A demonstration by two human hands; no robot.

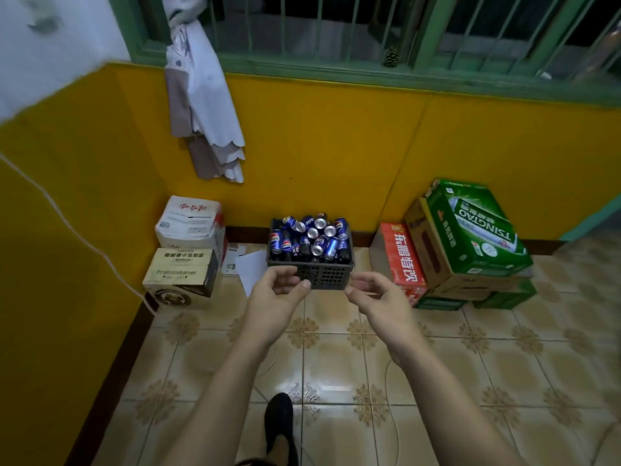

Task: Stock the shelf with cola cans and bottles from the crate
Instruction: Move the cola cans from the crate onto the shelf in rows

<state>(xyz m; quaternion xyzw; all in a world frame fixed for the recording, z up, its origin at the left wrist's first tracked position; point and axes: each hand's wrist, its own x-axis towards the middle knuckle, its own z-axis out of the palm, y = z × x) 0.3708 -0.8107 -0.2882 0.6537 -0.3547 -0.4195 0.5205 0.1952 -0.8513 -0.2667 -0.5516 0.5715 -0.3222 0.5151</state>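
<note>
Cola cans and dark bottles lie heaped in the grey crate, which sits on the tiled floor at its far edge, against the yellow wall. The left hand and right hand hang before the crate's near wall, fingers loosely curled, gripping nothing. Stacked cartons stand toward the floor's far-left corner. A red carton and a green Tsingtao carton stand to the crate's right.
</note>
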